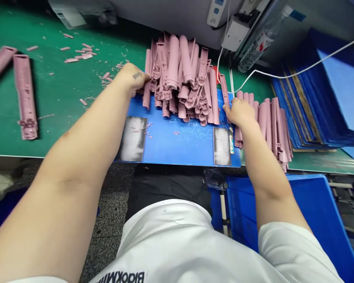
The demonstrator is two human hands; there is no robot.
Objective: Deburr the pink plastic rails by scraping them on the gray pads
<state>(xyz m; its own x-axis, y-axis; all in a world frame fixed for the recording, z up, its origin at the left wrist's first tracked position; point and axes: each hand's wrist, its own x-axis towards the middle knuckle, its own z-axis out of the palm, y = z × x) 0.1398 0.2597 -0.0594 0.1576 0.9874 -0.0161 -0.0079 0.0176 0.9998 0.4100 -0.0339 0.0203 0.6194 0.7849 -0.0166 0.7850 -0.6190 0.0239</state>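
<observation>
A heap of long pink plastic parts [181,74] lies on a blue board [177,141] at the green bench's front edge. My left hand [132,76] presses against the heap's left side, fingers curled round the outer parts. My right hand [238,112] rests at the heap's right side, fingers bent over a pink part, next to a neat row of pink parts [268,122] on the right.
Two pink parts [23,90] and pink scraps [79,53] lie on the green bench [65,98] at left. A stack of blue sheets [318,106], a plastic bottle [262,39], a white cable [297,70] and a blue bin [318,220] are at right.
</observation>
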